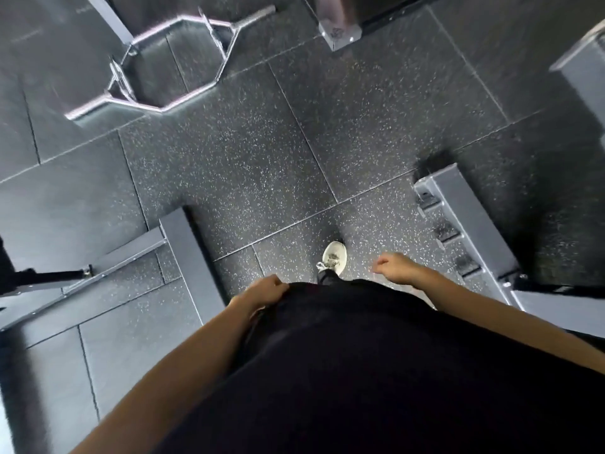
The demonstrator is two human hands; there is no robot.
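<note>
I look straight down at a speckled dark rubber gym floor [262,165]. My left hand [262,291] hangs beside my black shirt [343,355] with fingers loosely curled, holding nothing. My right hand [397,267] hangs out to the right, fingers relaxed and empty. One white sneaker [334,257] shows just ahead of my body. A chrome hex trap bar [170,63] lies flat on the floor at the upper left, well away from both hands.
Grey steel machine feet flank me: one base [183,253] at the left, one with notched steps [465,231] at the right. A steel post foot [340,31] stands at the top, another frame [582,77] at the far right. Floor lies between them.
</note>
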